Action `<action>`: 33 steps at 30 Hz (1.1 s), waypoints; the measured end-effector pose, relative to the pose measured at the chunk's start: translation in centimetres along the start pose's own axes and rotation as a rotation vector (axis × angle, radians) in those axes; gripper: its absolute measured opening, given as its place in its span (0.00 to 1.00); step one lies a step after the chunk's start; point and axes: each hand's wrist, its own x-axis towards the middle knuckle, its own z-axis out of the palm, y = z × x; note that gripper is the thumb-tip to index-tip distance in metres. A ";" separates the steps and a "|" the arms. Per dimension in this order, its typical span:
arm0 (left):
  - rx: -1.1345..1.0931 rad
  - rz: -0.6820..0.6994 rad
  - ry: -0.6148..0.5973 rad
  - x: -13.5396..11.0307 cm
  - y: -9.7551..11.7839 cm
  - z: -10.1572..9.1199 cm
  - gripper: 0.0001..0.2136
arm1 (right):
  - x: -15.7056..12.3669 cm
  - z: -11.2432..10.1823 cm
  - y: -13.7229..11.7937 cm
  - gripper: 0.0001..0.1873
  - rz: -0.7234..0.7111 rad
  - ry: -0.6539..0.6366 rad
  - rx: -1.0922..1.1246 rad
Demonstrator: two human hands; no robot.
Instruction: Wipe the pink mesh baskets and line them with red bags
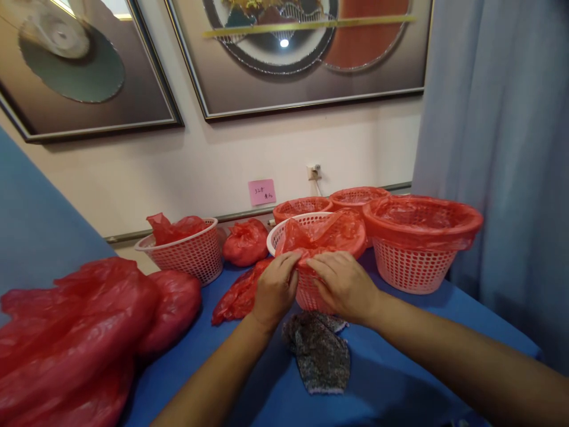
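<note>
A white plastic basket (276,237) with mesh sides stands on the blue table, partly lined with a red plastic bag (340,234). The bag is folded over the rim at the front and right, while the left rim shows bare. My left hand (278,284) pinches the bag at the front of the rim. Close beside it, my right hand (344,284) grips the same bag over the rim, thumb below. Just under the hands lies a dark grey knitted glove (322,356). Left of the basket is a crumpled red bag (240,296).
At right stands a bag-lined basket (418,267), with more red-lined baskets (358,196) behind. Another basket (186,258) holding a red bag is at left, near a tied red bag (246,242). Large red bags (80,332) fill the near left. Blue cloth (502,148) hangs at right.
</note>
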 end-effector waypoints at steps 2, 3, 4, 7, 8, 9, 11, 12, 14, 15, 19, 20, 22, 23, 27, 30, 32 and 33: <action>-0.037 -0.004 -0.040 0.0 -0.1 -0.3 0.21 | 0.7 1.3 0.2 0.13 0.093 -0.082 -0.046; -0.057 -0.025 -0.057 0.0 -0.5 -0.5 0.22 | 0.9 1.8 0.5 0.12 0.133 -0.122 -0.082; -0.082 -0.071 -0.069 0.1 -1.1 -0.9 0.23 | 0.9 2.2 0.8 0.11 0.160 -0.154 -0.117; -0.180 -0.393 -0.054 0.7 -3.1 -2.2 0.23 | 0.6 2.6 1.4 0.10 0.166 -0.170 -0.177; -0.201 -0.508 -0.038 1.0 -3.6 -2.6 0.21 | 0.5 2.6 1.4 0.10 0.158 -0.161 -0.183; -0.212 -0.600 -0.025 1.4 -4.1 -2.9 0.19 | 0.4 2.6 1.4 0.11 0.153 -0.150 -0.184; -0.210 -0.696 -0.011 2.4 -4.7 -3.1 0.17 | 0.3 2.5 1.1 0.15 0.147 -0.130 -0.178; -0.203 -0.717 -0.008 3.0 -4.8 -3.0 0.19 | 0.3 2.4 1.0 0.18 0.146 -0.119 -0.171; -0.195 -0.768 -0.005 4.3 -4.8 -2.7 0.22 | 0.4 2.5 0.9 0.22 0.145 -0.104 -0.156; -0.193 -0.787 -0.006 5.0 -4.8 -2.4 0.23 | 0.5 2.5 0.8 0.23 0.146 -0.099 -0.148; -0.239 -0.817 -0.002 7.1 -5.2 -2.0 0.21 | 0.6 2.6 0.9 0.23 0.157 -0.087 -0.132; -0.267 -0.824 0.011 7.3 -5.4 -2.0 0.20 | 0.6 2.5 1.0 0.22 0.161 -0.083 -0.130; -0.337 -0.851 0.059 7.1 -5.8 -2.0 0.18 | 0.4 2.4 1.2 0.20 0.170 -0.073 -0.121; -0.379 -0.871 0.091 6.6 -6.0 -1.9 0.18 | 0.3 2.4 1.4 0.20 0.175 -0.065 -0.113; -0.583 -0.957 0.182 3.4 -5.4 -1.4 0.17 | -0.3 1.9 2.9 0.21 0.166 -0.033 -0.053; -0.721 -0.995 0.174 0.7 -4.2 -1.2 0.16 | -0.8 1.6 4.2 0.20 0.142 -0.021 0.026; -0.781 -1.010 0.183 -0.4 -3.8 -1.3 0.18 | -1.0 1.4 4.9 0.17 0.137 -0.005 0.089; -0.800 -1.017 0.194 -0.8 -3.7 -1.5 0.19 | -1.1 1.3 5.1 0.17 0.136 0.001 0.121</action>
